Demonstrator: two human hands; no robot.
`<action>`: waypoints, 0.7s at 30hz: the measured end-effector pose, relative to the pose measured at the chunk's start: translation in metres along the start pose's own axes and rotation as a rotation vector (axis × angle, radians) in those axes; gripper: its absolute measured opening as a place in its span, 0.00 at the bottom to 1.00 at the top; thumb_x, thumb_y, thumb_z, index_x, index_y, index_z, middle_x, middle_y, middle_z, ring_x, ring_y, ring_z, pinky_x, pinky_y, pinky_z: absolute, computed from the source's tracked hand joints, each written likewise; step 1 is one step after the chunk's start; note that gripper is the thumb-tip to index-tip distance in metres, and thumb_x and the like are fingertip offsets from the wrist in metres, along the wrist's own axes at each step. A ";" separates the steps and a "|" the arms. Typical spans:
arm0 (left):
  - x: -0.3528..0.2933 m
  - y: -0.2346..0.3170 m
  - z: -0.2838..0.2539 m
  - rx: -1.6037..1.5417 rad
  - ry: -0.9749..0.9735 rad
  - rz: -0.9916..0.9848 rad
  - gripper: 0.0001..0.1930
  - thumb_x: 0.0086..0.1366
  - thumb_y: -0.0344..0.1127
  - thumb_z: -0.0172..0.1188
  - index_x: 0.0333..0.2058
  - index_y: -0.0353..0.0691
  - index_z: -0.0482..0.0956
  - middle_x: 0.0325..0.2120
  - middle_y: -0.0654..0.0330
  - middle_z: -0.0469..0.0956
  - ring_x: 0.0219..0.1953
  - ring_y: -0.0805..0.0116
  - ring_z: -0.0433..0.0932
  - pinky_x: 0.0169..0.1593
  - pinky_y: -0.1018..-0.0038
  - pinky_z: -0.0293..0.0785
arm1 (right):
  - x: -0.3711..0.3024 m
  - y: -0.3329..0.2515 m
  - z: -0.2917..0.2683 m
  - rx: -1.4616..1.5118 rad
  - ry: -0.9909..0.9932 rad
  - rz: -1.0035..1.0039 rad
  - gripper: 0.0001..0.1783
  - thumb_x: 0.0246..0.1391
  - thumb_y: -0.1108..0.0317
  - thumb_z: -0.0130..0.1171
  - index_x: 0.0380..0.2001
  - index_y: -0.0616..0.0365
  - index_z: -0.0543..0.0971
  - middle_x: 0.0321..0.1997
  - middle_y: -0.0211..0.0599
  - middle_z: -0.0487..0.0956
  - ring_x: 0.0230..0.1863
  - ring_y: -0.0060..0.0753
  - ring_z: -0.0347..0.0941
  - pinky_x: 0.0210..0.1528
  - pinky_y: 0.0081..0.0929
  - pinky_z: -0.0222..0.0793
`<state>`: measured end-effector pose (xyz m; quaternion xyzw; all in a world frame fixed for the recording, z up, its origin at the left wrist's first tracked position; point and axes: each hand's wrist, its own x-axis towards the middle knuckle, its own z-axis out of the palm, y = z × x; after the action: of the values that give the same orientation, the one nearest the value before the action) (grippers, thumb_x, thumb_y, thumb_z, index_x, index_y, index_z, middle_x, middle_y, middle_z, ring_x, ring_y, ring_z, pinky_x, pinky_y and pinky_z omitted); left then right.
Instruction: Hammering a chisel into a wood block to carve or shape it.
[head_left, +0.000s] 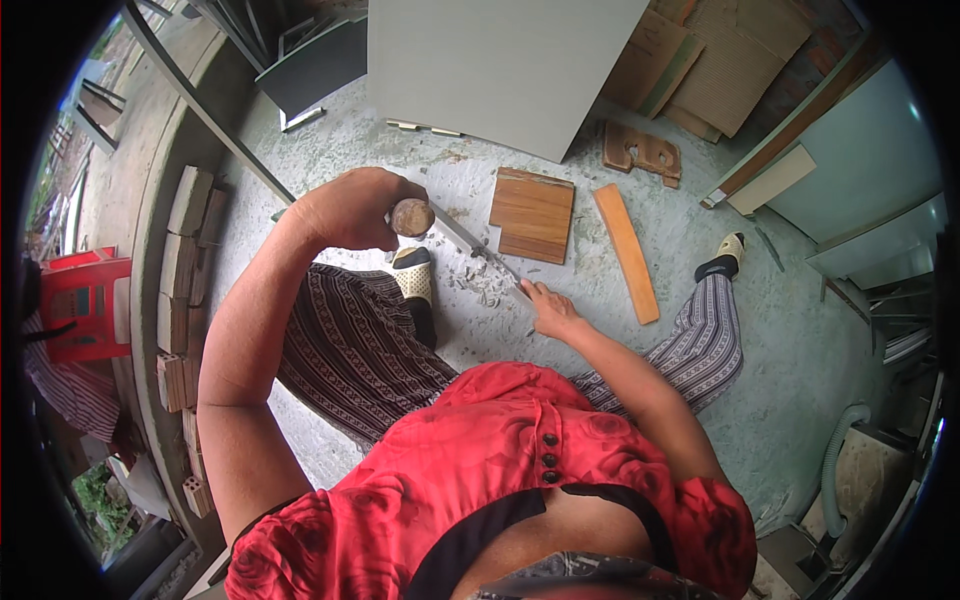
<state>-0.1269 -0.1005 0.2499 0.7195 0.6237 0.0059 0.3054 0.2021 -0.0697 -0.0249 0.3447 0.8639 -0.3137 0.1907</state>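
My left hand [365, 208] is closed around a tool with a round, worn wooden end [412, 217] facing up; the rest of that tool is hidden. From beside it a narrow grey metal-looking bar [458, 231] slants down to the right. My right hand [550, 308] pinches the thin dark lower end of this bar, or of a separate piece in line with it; I cannot tell which. Grey chips [487, 290] lie scattered on the floor beneath. Just beyond my right hand lies a brown wood-grain board [535, 215], with a long orange-brown strip [627, 255] to its right.
A large pale panel [490, 70] stands ahead. A notched brown piece [640, 152] and cardboard [735, 70] lie at the far right. Bricks [178, 265] line the left ledge, near a red plastic stool [88, 305]. My feet [412, 275] rest on either side of the chips.
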 end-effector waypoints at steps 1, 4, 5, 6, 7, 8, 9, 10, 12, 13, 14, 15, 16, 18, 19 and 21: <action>-0.002 0.001 0.000 -0.018 -0.001 -0.001 0.26 0.38 0.24 0.64 0.42 0.39 0.79 0.35 0.50 0.81 0.41 0.53 0.79 0.47 0.65 0.74 | -0.002 -0.001 0.008 0.004 -0.005 -0.004 0.43 0.41 0.76 0.54 0.64 0.54 0.54 0.60 0.52 0.65 0.50 0.55 0.70 0.51 0.45 0.69; -0.006 -0.003 0.000 -0.014 -0.014 -0.054 0.26 0.37 0.24 0.68 0.41 0.40 0.78 0.36 0.53 0.80 0.43 0.54 0.78 0.49 0.65 0.72 | -0.006 -0.001 0.022 -0.129 0.053 -0.061 0.47 0.42 0.76 0.55 0.66 0.53 0.48 0.67 0.52 0.53 0.55 0.60 0.65 0.54 0.45 0.67; -0.008 -0.004 0.001 -0.006 -0.003 -0.069 0.25 0.37 0.24 0.69 0.40 0.40 0.78 0.36 0.54 0.80 0.43 0.54 0.78 0.49 0.65 0.72 | -0.009 0.000 0.021 -0.160 0.049 -0.094 0.47 0.42 0.76 0.54 0.66 0.54 0.48 0.67 0.53 0.53 0.56 0.60 0.63 0.54 0.46 0.66; -0.010 -0.006 0.002 -0.011 -0.007 -0.074 0.25 0.37 0.24 0.69 0.40 0.40 0.78 0.36 0.54 0.80 0.43 0.54 0.78 0.49 0.65 0.72 | -0.011 0.000 0.020 -0.191 0.045 -0.126 0.47 0.42 0.77 0.54 0.66 0.55 0.48 0.67 0.54 0.53 0.56 0.60 0.62 0.55 0.48 0.66; -0.012 -0.008 0.002 -0.003 0.012 -0.059 0.25 0.37 0.24 0.69 0.40 0.40 0.78 0.36 0.54 0.80 0.43 0.54 0.78 0.49 0.65 0.72 | -0.012 0.003 0.023 -0.190 0.039 -0.125 0.47 0.42 0.77 0.54 0.66 0.55 0.48 0.67 0.54 0.53 0.56 0.60 0.62 0.55 0.48 0.66; -0.014 -0.009 0.002 0.005 0.032 -0.045 0.25 0.37 0.24 0.69 0.40 0.40 0.78 0.36 0.54 0.80 0.42 0.54 0.78 0.49 0.65 0.72 | -0.013 0.007 0.026 -0.249 0.044 -0.167 0.47 0.43 0.73 0.57 0.67 0.54 0.48 0.67 0.54 0.52 0.57 0.59 0.61 0.55 0.49 0.65; -0.015 -0.010 0.002 0.001 0.024 -0.039 0.24 0.37 0.25 0.69 0.39 0.41 0.78 0.36 0.55 0.80 0.42 0.54 0.78 0.48 0.65 0.73 | -0.013 0.009 0.029 -0.309 0.049 -0.209 0.48 0.44 0.69 0.60 0.67 0.53 0.48 0.68 0.54 0.52 0.57 0.58 0.61 0.56 0.50 0.64; -0.017 -0.011 0.003 -0.008 0.021 -0.041 0.24 0.37 0.25 0.69 0.39 0.41 0.78 0.36 0.55 0.80 0.42 0.54 0.78 0.48 0.65 0.73 | -0.014 0.006 0.027 -0.310 0.039 -0.209 0.48 0.44 0.69 0.60 0.67 0.53 0.48 0.68 0.54 0.52 0.57 0.58 0.61 0.56 0.50 0.64; -0.021 -0.014 0.003 -0.028 0.038 -0.031 0.24 0.37 0.25 0.69 0.39 0.41 0.78 0.36 0.56 0.80 0.41 0.54 0.78 0.47 0.64 0.73 | -0.009 0.000 0.020 -0.333 0.049 -0.231 0.50 0.44 0.58 0.64 0.66 0.53 0.49 0.69 0.52 0.50 0.58 0.56 0.60 0.56 0.53 0.61; -0.021 -0.013 0.001 -0.044 0.020 -0.020 0.24 0.38 0.25 0.69 0.39 0.42 0.78 0.36 0.57 0.80 0.41 0.55 0.79 0.47 0.64 0.74 | -0.004 -0.002 0.021 -0.333 0.042 -0.230 0.50 0.44 0.58 0.64 0.66 0.53 0.49 0.69 0.52 0.50 0.58 0.56 0.60 0.56 0.53 0.61; -0.023 -0.013 0.001 -0.049 0.019 -0.023 0.24 0.38 0.25 0.69 0.39 0.42 0.78 0.36 0.57 0.80 0.41 0.55 0.79 0.47 0.64 0.74 | 0.006 -0.004 0.021 -0.274 0.104 -0.225 0.48 0.43 0.53 0.64 0.64 0.53 0.52 0.67 0.51 0.53 0.58 0.55 0.60 0.56 0.52 0.61; -0.025 -0.015 0.002 -0.032 0.037 -0.016 0.24 0.38 0.25 0.69 0.39 0.42 0.78 0.36 0.57 0.80 0.41 0.55 0.79 0.47 0.64 0.74 | 0.016 -0.007 0.022 -0.216 0.166 -0.220 0.46 0.43 0.49 0.65 0.62 0.53 0.56 0.65 0.50 0.56 0.57 0.54 0.60 0.56 0.52 0.61; -0.025 -0.015 0.002 -0.013 0.056 -0.006 0.24 0.38 0.25 0.69 0.39 0.42 0.77 0.35 0.57 0.80 0.41 0.55 0.79 0.47 0.64 0.74 | 0.029 -0.012 0.018 -0.217 0.163 -0.221 0.46 0.43 0.49 0.65 0.62 0.53 0.56 0.65 0.50 0.56 0.57 0.54 0.60 0.56 0.52 0.61; -0.027 -0.014 0.002 -0.015 0.059 -0.021 0.23 0.38 0.25 0.69 0.39 0.42 0.77 0.35 0.57 0.80 0.40 0.55 0.79 0.46 0.64 0.74 | 0.056 -0.026 0.008 -0.007 0.146 -0.129 0.38 0.45 0.49 0.63 0.54 0.55 0.61 0.59 0.49 0.61 0.58 0.53 0.60 0.55 0.51 0.61; -0.031 -0.015 0.003 -0.015 0.061 -0.043 0.23 0.38 0.26 0.68 0.38 0.42 0.77 0.35 0.56 0.80 0.40 0.55 0.79 0.46 0.64 0.74 | 0.067 -0.037 0.008 -0.015 0.194 -0.115 0.34 0.45 0.50 0.63 0.49 0.56 0.63 0.51 0.48 0.65 0.57 0.53 0.61 0.55 0.48 0.63; -0.037 -0.016 0.005 -0.027 0.072 -0.067 0.22 0.39 0.26 0.68 0.38 0.42 0.77 0.35 0.56 0.80 0.40 0.54 0.79 0.45 0.63 0.74 | 0.086 -0.051 0.002 -0.017 0.211 -0.103 0.35 0.46 0.51 0.63 0.51 0.58 0.63 0.51 0.48 0.66 0.56 0.53 0.63 0.55 0.46 0.63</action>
<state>-0.1473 -0.1350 0.2525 0.6934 0.6580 0.0298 0.2923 0.1068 -0.0587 -0.0523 0.3293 0.8984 -0.2778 0.0853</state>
